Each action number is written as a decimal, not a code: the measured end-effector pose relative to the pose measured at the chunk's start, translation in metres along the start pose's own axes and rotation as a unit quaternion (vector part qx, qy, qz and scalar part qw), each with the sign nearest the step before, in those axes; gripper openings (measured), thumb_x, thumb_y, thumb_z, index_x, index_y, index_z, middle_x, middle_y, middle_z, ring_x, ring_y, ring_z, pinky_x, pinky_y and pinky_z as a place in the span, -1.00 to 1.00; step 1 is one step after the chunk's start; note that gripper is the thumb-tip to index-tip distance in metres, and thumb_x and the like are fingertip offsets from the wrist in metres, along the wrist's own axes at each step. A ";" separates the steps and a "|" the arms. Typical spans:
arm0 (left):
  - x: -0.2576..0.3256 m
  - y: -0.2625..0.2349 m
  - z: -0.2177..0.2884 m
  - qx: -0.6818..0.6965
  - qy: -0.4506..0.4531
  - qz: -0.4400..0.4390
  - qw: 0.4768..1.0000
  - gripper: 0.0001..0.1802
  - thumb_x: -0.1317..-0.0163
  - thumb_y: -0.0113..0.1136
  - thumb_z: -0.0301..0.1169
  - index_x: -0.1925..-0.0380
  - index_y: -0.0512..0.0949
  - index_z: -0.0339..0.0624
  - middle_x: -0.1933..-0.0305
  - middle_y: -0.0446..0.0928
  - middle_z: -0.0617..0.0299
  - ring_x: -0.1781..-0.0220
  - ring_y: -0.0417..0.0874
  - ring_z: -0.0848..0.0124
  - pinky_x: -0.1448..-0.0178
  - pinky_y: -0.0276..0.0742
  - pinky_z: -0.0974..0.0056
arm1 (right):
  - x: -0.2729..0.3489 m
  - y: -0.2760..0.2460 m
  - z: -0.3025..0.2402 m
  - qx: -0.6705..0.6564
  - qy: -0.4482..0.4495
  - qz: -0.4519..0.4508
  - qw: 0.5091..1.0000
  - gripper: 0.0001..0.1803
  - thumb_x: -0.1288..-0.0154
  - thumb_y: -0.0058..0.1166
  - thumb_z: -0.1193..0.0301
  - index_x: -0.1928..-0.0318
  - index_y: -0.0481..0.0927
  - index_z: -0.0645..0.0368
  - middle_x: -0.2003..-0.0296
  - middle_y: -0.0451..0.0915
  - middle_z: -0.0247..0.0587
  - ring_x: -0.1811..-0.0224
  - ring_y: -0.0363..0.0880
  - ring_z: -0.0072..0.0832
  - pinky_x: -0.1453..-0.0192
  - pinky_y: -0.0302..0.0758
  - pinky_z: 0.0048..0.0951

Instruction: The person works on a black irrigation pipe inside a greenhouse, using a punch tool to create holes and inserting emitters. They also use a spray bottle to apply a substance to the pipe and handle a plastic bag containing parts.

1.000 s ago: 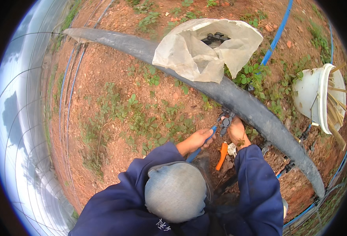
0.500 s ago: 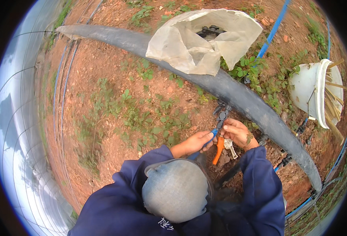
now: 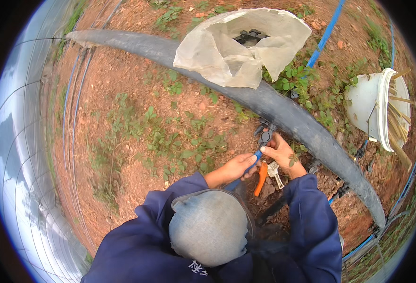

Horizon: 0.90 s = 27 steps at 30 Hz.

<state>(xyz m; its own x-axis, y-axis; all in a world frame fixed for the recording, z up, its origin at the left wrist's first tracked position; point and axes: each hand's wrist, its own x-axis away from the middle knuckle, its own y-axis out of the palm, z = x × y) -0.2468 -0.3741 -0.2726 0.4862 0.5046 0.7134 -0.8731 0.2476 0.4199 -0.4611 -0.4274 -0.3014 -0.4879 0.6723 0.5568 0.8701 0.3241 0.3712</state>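
Fitting work was in hand: left hand [image 3: 236,167] gripped a blue tube [image 3: 254,158], right hand [image 3: 283,153] closed on a black valve [image 3: 264,137]; next called for pushing them together squarely.

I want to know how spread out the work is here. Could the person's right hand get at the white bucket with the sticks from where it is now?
Probably not without shifting: the right hand is at the black fitting beside the big grey pipe, and the white bucket lies well beyond that pipe, across the weeds.
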 end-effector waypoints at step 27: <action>-0.006 0.017 0.012 0.068 -0.034 0.041 0.996 -0.59 -0.61 -0.09 -0.04 0.08 0.48 -0.19 0.41 0.38 0.34 0.48 0.33 0.54 0.48 0.22 0.39 | -0.004 -0.004 0.006 -0.041 0.031 0.018 0.999 -0.34 -0.41 0.16 0.42 -0.47 0.27 0.09 0.02 0.61 -0.35 0.09 0.53 -0.56 0.03 0.45 -0.51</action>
<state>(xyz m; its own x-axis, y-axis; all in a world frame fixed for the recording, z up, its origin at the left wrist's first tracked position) -0.2638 -0.3830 -0.2634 0.4183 0.4609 0.7827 -0.8996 0.0912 0.4271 -0.4627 -0.4273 -0.3095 -0.4612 0.6400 0.6146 0.8801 0.2420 0.4084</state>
